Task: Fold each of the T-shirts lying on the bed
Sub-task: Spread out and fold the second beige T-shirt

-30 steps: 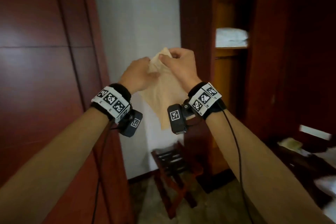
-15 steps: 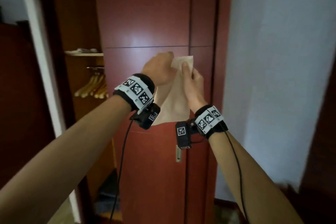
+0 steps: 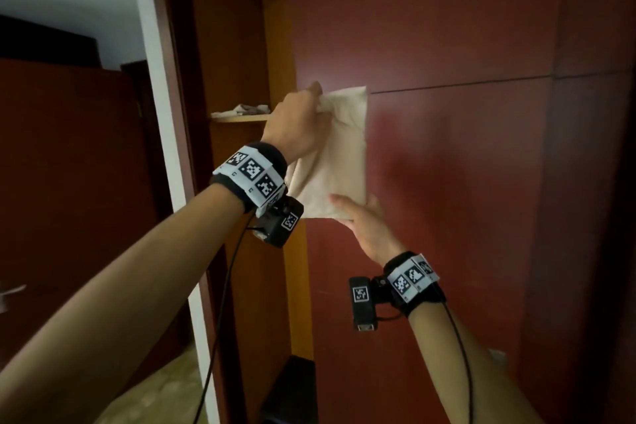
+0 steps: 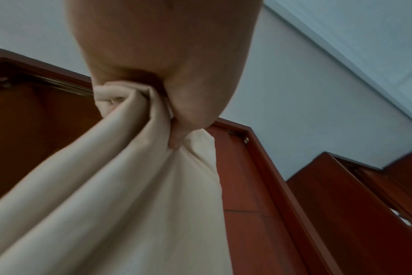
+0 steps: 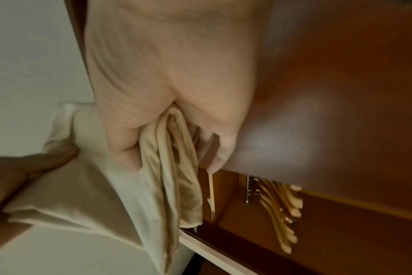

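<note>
A beige T-shirt [image 3: 344,155], folded into a narrow panel, hangs upright in the air in front of a red-brown wardrobe door [image 3: 464,165]. My left hand [image 3: 315,105] grips its bunched top corner; the left wrist view shows the cloth [image 4: 134,195] gathered in the fist [image 4: 153,104]. My right hand [image 3: 347,213] holds the bottom edge from below, thumb in front. In the right wrist view the layered fold [image 5: 174,167] is pinched between the thumb and fingers [image 5: 129,148]. No bed is in view.
Left of the door is an open wardrobe bay with a shelf [image 3: 241,118] bearing a crumpled cloth [image 3: 249,109]. Wooden hangers [image 5: 285,214] hang on a rail inside. A white door frame [image 3: 165,113] stands further left, and a dark box [image 3: 292,389] sits low.
The view has swung left from the white wall to the wardrobe door. My right hand has dropped from the shirt's top to its bottom edge; my left hand keeps the top.
</note>
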The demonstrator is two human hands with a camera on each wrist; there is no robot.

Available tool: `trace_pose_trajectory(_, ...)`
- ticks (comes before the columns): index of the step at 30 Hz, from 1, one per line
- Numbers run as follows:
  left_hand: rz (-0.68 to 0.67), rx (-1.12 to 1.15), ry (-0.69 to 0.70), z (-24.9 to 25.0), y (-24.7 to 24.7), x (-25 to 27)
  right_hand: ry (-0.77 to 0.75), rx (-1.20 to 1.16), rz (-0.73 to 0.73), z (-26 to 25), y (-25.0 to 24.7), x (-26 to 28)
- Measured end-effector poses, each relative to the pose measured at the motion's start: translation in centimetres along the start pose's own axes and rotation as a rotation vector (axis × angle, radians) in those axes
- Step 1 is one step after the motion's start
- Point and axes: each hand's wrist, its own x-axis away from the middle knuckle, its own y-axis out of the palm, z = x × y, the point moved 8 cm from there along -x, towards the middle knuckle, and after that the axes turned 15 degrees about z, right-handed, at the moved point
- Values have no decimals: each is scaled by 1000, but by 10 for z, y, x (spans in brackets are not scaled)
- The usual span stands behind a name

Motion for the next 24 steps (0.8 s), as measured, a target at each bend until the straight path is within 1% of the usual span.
trace_pose_trajectory(3, 96, 57, -82, -79, 2, -21, 41, -127, 19, 25, 44, -41)
trace_pose_trajectory(6, 217, 103, -242, -169, 7, -41, 9, -149, 71, 36, 91, -93)
trace_pose_trajectory(9, 341, 217, -432, -258, 16, -59, -101, -131, 134, 37, 139, -158)
trace_pose_trajectory(11, 430, 261, -526, -314, 26, -69, -208, -95, 115, 30, 176, -201)
trace_pose_trajectory(13, 495, 271, -593, -364, 37, -83, -297, 4, 77, 24, 215, -249)
trace_pose_trajectory(15, 498, 272, -651, -404, 47, -103, -349, 113, 41, 16, 253, -295)
trace_pose_trajectory(17, 469, 269, -725, -440, 58, -121, -371, 190, 26, 10, 286, -341)
trace_pose_trajectory(19, 440, 277, -747, -468, 69, -138, -402, 253, 35, 3, 315, -387)
trace_pose_trajectory(24, 362, 311, -570, -520, 103, -175, -460, 484, 34, 5, 368, -488)
